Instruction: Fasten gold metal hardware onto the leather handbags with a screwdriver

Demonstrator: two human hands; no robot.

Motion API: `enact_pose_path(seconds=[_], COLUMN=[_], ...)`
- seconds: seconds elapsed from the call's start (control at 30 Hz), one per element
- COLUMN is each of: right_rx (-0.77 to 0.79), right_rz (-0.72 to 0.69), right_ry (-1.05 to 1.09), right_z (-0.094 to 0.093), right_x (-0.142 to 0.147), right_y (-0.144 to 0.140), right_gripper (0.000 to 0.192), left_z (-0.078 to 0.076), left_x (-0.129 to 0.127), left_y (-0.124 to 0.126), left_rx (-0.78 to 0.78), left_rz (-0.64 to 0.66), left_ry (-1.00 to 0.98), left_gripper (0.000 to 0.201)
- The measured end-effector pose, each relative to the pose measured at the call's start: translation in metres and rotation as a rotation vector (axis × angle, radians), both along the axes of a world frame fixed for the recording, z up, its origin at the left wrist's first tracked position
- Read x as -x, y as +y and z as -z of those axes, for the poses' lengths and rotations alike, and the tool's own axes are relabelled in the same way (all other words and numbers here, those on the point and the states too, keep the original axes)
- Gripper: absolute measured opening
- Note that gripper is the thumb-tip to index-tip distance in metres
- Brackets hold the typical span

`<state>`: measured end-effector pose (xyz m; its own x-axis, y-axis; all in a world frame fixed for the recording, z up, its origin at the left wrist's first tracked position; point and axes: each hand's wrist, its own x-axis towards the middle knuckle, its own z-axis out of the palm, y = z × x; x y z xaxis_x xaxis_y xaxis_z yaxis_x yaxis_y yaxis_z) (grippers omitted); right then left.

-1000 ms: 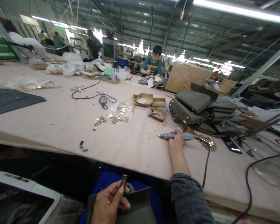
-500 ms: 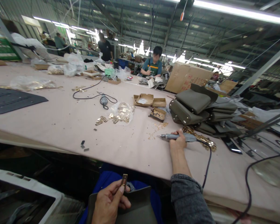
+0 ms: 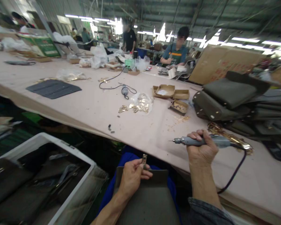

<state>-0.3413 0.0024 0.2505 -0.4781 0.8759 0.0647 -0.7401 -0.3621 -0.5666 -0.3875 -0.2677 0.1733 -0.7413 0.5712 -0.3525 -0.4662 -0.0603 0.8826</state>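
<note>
My right hand (image 3: 202, 147) is wrapped round a grey electric screwdriver (image 3: 194, 141), its thin bit pointing left over the table edge. A black cord trails from its back end. Between thumb and fingers my left hand (image 3: 134, 175) pinches a small gold metal plate (image 3: 144, 158) that stands upright. Below that hand, an olive-grey leather panel (image 3: 146, 200) lies across my lap over blue cloth (image 3: 128, 157). Small gold screws (image 3: 181, 119) are scattered on the table beyond the screwdriver, beside a small box (image 3: 178, 107) of them.
A pile of olive-grey bags (image 3: 229, 97) and gold hardware (image 3: 231, 137) lie at the right. Mid-table is a plastic bag of gold pieces (image 3: 141, 103). A white crate (image 3: 84, 168) stands at the lower left. A co-worker (image 3: 176, 50) is across the table (image 3: 93, 109).
My view has swung to the left, bringing more of the white crate in. The screwdriver has been lifted nearer, away from the scattered screws. My left hand still pinches the gold plate.
</note>
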Motion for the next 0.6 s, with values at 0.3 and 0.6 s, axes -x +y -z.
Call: enact_pose_path(seconds=[0.3, 0.6], right_rx=[-0.077, -0.166], right_rz=[-0.242, -0.267], right_ry=[-0.123, -0.169], right_z=[0.016, 0.030], right_x=[-0.002, 0.002], right_y=[-0.103, -0.114], right_gripper=[0.017, 0.014], left_z=[0.000, -0.004], left_x=[-0.002, 0.000], left_y=[-0.003, -0.007], left_rx=[-0.055, -0.091], left_rz=[0.011, 0.030], left_ry=[-0.069, -0.089], left_gripper=[0.030, 0.028])
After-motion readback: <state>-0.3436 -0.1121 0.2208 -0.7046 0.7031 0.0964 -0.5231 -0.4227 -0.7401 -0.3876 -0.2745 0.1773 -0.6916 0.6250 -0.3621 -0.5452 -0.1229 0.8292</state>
